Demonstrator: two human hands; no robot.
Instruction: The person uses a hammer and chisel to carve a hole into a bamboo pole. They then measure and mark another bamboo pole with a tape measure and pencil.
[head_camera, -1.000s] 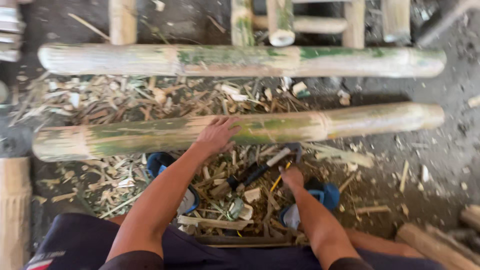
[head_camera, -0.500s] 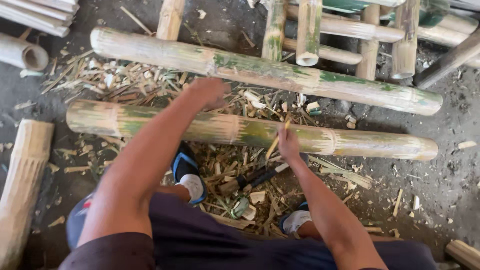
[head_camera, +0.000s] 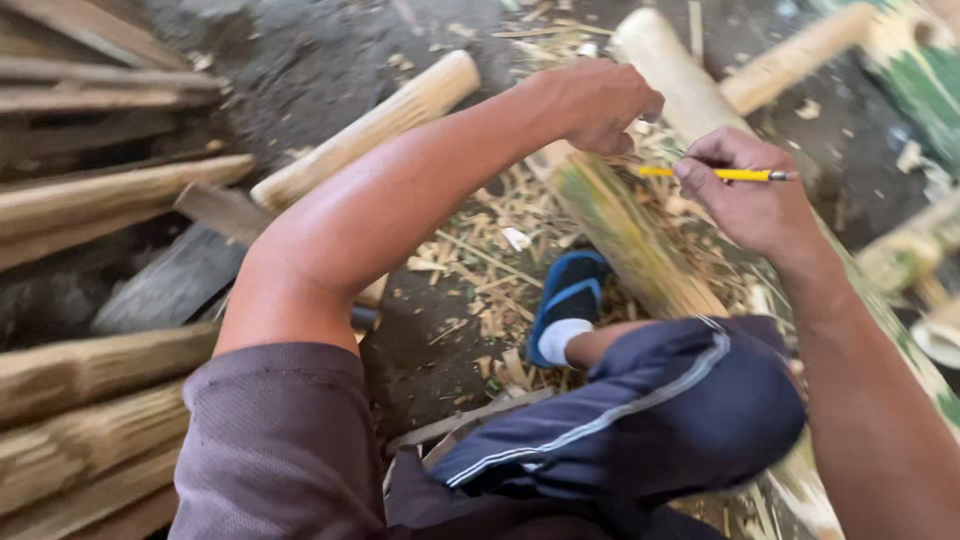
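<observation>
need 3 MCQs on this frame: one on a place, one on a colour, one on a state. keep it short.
1. Where does the left hand rest?
A. on the bamboo pole near its cut end
B. on the knee
C. on the blue slipper

2. What colour is the pencil?
A. red
B. yellow
C. white

3. How is the right hand?
A. open and empty
B. flat on the ground
C. closed on the pencil

Answers:
1 A: the left hand, loosely curled, sits on the bamboo pole close to its end, far from the knee and the blue slipper.
2 B: the pencil's shaft is yellow with a dark tip.
3 C: the right hand's fingers grip the pencil, held level above the pole.
</observation>
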